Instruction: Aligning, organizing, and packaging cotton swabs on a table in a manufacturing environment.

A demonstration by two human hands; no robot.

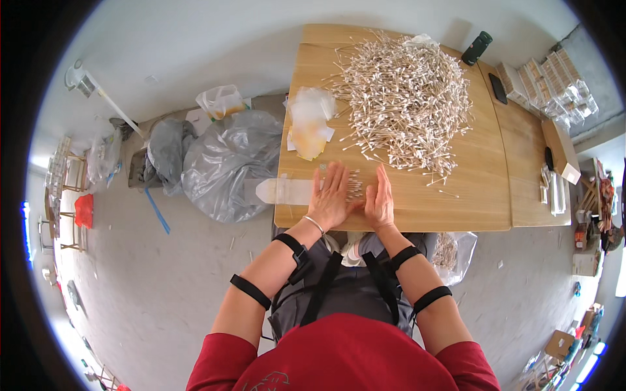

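Note:
My left hand [331,197] lies palm down with its fingers stretched out, over a clear plastic bag [280,191] and a small bunch of cotton swabs [354,184]. The bag's pale end sticks out past the table's left edge. Swab tips show between my two hands; the rest of the bunch is hidden beneath my left hand. Standing on edge just right of the swabs, my right hand [379,201] has its fingers straight and its thumb toward the left hand. Beyond the hands rises a large heap of loose cotton swabs [407,101].
Empty clear bags [310,120] lie at the wooden table's [450,208] left side. A dark bottle [476,49], a phone [497,88], stacked packs [548,85] and a cardboard box [559,150] stand at the right. Large grey plastic bags [231,163] sit on the floor at left.

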